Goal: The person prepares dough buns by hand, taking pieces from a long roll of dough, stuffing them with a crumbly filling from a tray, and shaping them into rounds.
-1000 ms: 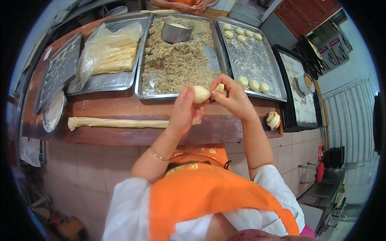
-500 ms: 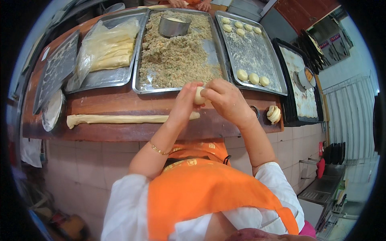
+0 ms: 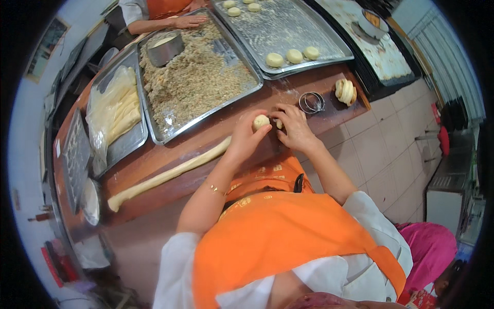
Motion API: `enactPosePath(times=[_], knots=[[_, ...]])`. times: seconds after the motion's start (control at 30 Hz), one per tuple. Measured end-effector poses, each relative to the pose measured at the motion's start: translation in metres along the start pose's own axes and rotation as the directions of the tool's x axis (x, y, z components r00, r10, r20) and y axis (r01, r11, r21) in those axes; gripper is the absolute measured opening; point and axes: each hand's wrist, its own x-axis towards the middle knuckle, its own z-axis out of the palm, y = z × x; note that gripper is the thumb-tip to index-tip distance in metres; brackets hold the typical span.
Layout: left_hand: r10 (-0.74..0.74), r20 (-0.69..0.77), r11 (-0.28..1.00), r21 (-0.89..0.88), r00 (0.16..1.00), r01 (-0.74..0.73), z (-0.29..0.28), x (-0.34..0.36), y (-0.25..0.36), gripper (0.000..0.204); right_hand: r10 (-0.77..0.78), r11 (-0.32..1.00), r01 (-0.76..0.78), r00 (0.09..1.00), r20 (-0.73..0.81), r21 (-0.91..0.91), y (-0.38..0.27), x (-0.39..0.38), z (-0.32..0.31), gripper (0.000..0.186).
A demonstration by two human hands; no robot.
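Note:
Over the front edge of the table, my left hand (image 3: pixel 248 135) holds a round, pale dough ball (image 3: pixel 261 122) between thumb and fingers. Just right of it, apart from the ball, my right hand (image 3: pixel 297 130) pinches a small piece of dough (image 3: pixel 279 123), partly hidden by the fingers. A long dough rope (image 3: pixel 172 176) lies on the wooden table, its right end near my left wrist. Beyond my hands is a metal tray (image 3: pixel 203 122) of crumbly filling (image 3: pixel 200 85), with a round metal container (image 3: pixel 165 50) standing in it.
Metal rings (image 3: pixel 312 103) and a folded dough piece (image 3: pixel 345 92) lie to the right. Several dough rounds (image 3: pixel 294 56) sit on a floured tray (image 3: pixel 303 31). Plastic-covered dough (image 3: pixel 116 103) and a bowl (image 3: pixel 91 201) are left. A co-worker's hand (image 3: pixel 189 21) reaches the filling tray's far edge.
My view has turned, so the table slants. My hands have parted: the right has come away from the ball with a small dough piece. The co-worker's arm shows more fully.

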Motion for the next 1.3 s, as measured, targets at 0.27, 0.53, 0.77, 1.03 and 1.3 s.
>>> enactPosePath(times=[0.27, 0.53, 0.77, 1.03, 1.3], knots=[[-0.193, 0.057, 0.962, -0.188, 0.98, 0.2, 0.004, 0.033, -0.017, 0.043, 0.213, 0.964, -0.147, 0.928, -0.307, 0.222, 0.009, -0.02, -0.034, 0.035], [0.068, 0.154, 0.692, 0.704, 0.986, -0.157, 0.036, 0.072, -0.007, 0.052, 0.258, 0.942, -0.161, 0.909, -0.327, 0.294, 0.015, -0.035, -0.041, 0.028], [0.048, 0.226, 0.655, 0.728, 0.973, -0.202, 0.034, 0.068, -0.015, 0.055, 0.321, 0.912, -0.207, 0.897, -0.302, 0.354, 0.023, -0.047, -0.035, 0.025], [0.088, 0.178, 0.66, 0.726, 0.98, -0.191, 0.034, 0.068, -0.022, 0.054, 0.304, 0.903, -0.166, 0.899, -0.317, 0.396, 0.015, -0.039, -0.043, 0.024], [0.066, -0.032, 0.987, 0.148, 0.997, -0.06, 0.011, 0.025, -0.021, 0.048, 0.331, 0.845, -0.159, 0.905, -0.266, 0.511, 0.016, -0.063, -0.039, 0.021]])
